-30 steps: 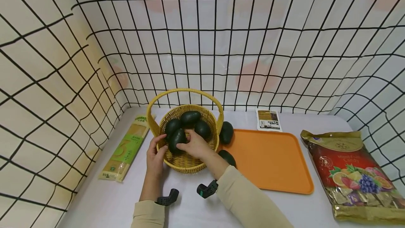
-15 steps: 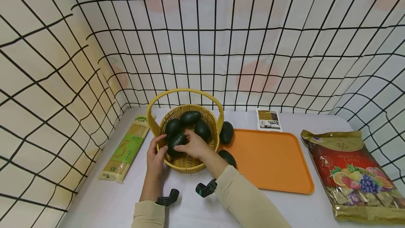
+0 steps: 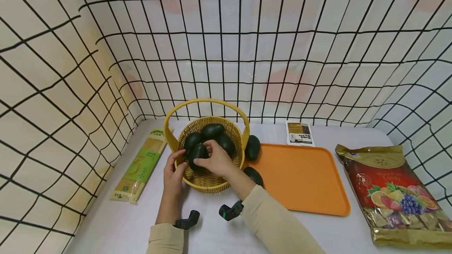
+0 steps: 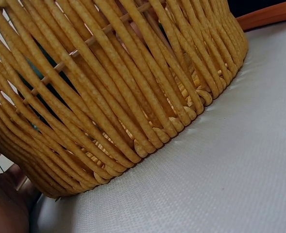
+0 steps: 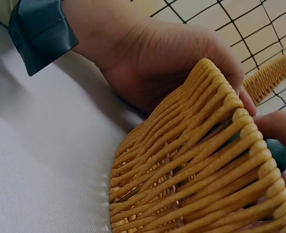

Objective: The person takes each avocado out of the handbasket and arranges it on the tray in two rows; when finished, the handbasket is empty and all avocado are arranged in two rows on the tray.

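Observation:
In the head view a yellow wicker basket (image 3: 208, 188) with a tall handle holds several dark green avocados, one (image 3: 212, 131) at the back. My left hand (image 3: 173, 177) grips the basket's left front rim; the right wrist view shows this hand (image 5: 167, 60) against the outer wall. Inside the basket, my right hand (image 3: 218, 162) pinches an avocado (image 3: 198, 155) between thumb and fingers, near the front left. Its underside is hidden. Wicker wall (image 4: 128, 92) fills much of the left wrist view.
An orange tray (image 3: 303, 179) lies right of the basket, with two avocados, one behind (image 3: 252, 148) and one in front (image 3: 253, 175), at its left side. Around are a noodle packet (image 3: 141, 167), a small white-brown pouch (image 3: 299, 133), a red candy bag (image 3: 392, 195) and black netting (image 3: 240, 62).
The avocado in my right hand tipped over sideways half a second ago and now stands more upright again. My right fingers shifted slightly with it; the left hand stayed on the rim.

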A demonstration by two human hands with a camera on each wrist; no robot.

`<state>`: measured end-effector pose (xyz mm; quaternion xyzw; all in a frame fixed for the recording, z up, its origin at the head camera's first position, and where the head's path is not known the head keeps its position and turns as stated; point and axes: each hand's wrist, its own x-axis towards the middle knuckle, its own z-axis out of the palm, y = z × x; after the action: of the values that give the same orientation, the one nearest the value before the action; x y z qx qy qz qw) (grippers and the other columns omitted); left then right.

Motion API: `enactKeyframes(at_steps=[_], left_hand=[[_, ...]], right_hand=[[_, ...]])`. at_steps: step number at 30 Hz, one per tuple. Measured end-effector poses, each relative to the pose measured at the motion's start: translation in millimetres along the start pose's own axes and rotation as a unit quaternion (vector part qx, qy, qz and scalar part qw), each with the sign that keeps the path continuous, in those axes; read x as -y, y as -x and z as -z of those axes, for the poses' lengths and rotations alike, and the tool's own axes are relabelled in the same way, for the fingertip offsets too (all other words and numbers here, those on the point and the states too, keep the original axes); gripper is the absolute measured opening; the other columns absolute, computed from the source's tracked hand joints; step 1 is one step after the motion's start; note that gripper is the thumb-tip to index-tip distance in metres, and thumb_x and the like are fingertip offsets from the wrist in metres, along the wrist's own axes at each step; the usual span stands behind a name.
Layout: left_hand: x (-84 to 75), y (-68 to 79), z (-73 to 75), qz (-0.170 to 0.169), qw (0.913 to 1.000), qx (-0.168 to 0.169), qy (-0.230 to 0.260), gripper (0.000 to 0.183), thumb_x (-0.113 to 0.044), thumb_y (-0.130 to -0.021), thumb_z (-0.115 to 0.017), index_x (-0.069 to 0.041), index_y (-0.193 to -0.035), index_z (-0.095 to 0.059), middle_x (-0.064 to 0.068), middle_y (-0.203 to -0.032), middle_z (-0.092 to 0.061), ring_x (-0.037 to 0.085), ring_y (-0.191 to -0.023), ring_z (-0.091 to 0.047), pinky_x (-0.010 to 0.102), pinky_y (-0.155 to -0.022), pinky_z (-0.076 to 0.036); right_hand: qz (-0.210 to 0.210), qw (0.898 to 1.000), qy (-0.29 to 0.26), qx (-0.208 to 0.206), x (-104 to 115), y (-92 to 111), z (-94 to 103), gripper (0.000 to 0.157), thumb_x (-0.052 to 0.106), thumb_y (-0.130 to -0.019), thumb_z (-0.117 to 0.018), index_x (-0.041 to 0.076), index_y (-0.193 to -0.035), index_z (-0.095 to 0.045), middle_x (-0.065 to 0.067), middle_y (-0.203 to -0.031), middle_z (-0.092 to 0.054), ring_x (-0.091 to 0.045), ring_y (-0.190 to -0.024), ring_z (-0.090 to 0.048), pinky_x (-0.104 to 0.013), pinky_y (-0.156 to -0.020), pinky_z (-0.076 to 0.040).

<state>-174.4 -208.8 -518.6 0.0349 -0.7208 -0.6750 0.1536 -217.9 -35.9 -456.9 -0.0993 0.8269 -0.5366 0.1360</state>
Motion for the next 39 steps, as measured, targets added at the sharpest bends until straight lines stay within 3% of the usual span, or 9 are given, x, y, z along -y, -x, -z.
enactKeyframes(at_steps=[13,22,31,39], left_hand=[[1.2,0.1,0.3,-0.002,1.0,-0.001,0.001,0.042,-0.002,-0.095,-0.051,-0.007,-0.137,-0.058,0.011,-0.163,-0.038,0.036,-0.154,-0.029,0.065,-0.12,-0.027],[0.3,0.2,0.0,0.003,1.0,-0.001,-0.002,0.042,-0.002,-0.096,-0.05,-0.008,-0.137,-0.058,0.011,-0.163,-0.038,0.035,-0.154,-0.029,0.064,-0.12,-0.026],[1.2,0.4,0.9,-0.003,1.0,-0.005,0.001,0.041,-0.003,-0.096,-0.05,-0.007,-0.136,-0.059,0.011,-0.162,-0.04,0.034,-0.155,-0.028,0.065,-0.122,-0.022],[0.8,-0.1,0.2,0.003,1.0,-0.006,0.002,0.042,-0.003,-0.096,-0.05,-0.008,-0.136,-0.058,0.01,-0.162,-0.039,0.035,-0.155,-0.028,0.065,-0.121,-0.024]], right_hand=[[0.045,0.997,-0.014,-0.058,3.7,5.6,2.7,0.066,0.036,-0.087,-0.078,0.022,-0.144,-0.05,-0.013,-0.135,-0.055,-0.031,-0.117,-0.059,-0.047,-0.094,-0.054],[0.063,0.991,-0.063,-0.095,4.3,7.9,4.3,0.064,0.036,-0.088,-0.075,0.027,-0.146,-0.049,-0.011,-0.138,-0.058,-0.03,-0.118,-0.061,-0.045,-0.092,-0.056],[0.087,0.99,-0.076,-0.084,7.0,15.9,4.5,0.067,0.033,-0.088,-0.078,0.031,-0.148,-0.049,-0.01,-0.137,-0.061,-0.029,-0.117,-0.066,-0.045,-0.092,-0.059],[0.097,0.988,-0.086,-0.083,16.4,29.0,7.6,0.068,0.031,-0.088,-0.078,0.03,-0.149,-0.049,-0.009,-0.145,-0.054,-0.036,-0.125,-0.061,-0.047,-0.089,-0.06]])
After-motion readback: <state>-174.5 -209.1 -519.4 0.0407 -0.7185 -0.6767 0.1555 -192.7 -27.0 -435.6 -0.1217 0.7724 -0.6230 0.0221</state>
